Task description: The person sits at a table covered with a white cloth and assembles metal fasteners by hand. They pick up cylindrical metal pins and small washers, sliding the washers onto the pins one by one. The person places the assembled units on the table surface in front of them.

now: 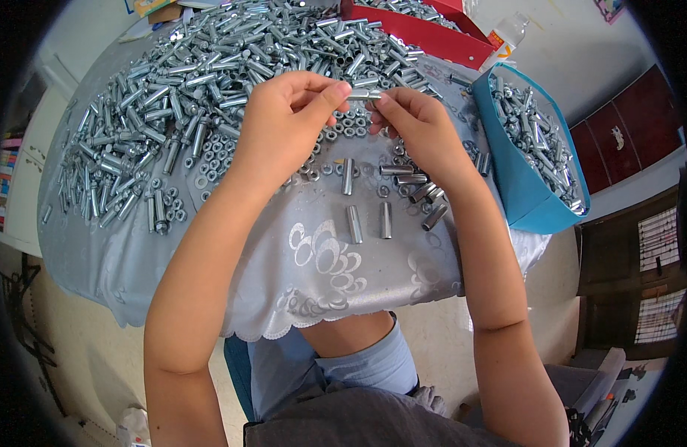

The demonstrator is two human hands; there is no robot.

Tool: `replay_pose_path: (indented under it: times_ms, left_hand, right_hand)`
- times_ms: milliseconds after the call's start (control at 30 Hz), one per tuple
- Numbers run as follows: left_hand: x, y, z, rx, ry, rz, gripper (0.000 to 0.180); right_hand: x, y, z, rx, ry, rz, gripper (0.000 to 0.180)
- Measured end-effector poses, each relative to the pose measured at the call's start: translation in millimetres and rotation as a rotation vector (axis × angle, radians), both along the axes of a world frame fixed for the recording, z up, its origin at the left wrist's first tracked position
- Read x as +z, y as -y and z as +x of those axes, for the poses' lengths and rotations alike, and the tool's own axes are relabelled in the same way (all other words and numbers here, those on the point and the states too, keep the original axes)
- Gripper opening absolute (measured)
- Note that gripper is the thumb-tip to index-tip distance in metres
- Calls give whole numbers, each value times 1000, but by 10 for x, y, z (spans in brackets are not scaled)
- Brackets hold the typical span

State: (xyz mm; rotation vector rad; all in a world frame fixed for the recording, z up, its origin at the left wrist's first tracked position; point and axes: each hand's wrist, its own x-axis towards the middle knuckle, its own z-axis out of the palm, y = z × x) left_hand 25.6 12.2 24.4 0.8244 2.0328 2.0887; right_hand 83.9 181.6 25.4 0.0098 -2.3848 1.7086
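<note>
Above the middle of the table (209,246), your left hand (284,123) and right hand (414,123) meet, both pinching one small metal sleeve (364,94) between thumb and fingertips. Behind them a big heap of bolts (202,67) fills the far side; loose nuts (351,123) and finished sleeves (388,197) lie beneath, and a blue bin (518,186) hangs at the right edge.

Both bare forearms rise from the lower edge and converge. The left hand (287,119) and right hand (414,123) meet fingertip to fingertip — each grip pinched shut, thumbs uppermost, wrists bent inward.
</note>
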Motion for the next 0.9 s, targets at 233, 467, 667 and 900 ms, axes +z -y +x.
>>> replay_pose_path:
  times_ms: [233,467,667,900]
  left_hand:
    - [5,16,-17,5,-19,1,21]
    - [27,14,-6,12,-18,5,21]
    - [29,16,-2,29,-38,14,20]
    - [22,12,43,93,-145,3,18]
  right_hand:
    - [24,7,13,-54,-57,-8,21]
    - [65,-7,34,-87,-7,-205,24]
    - [92,0,45,-70,-18,-182,24]
    - [82,16,49,-41,-71,-143,24]
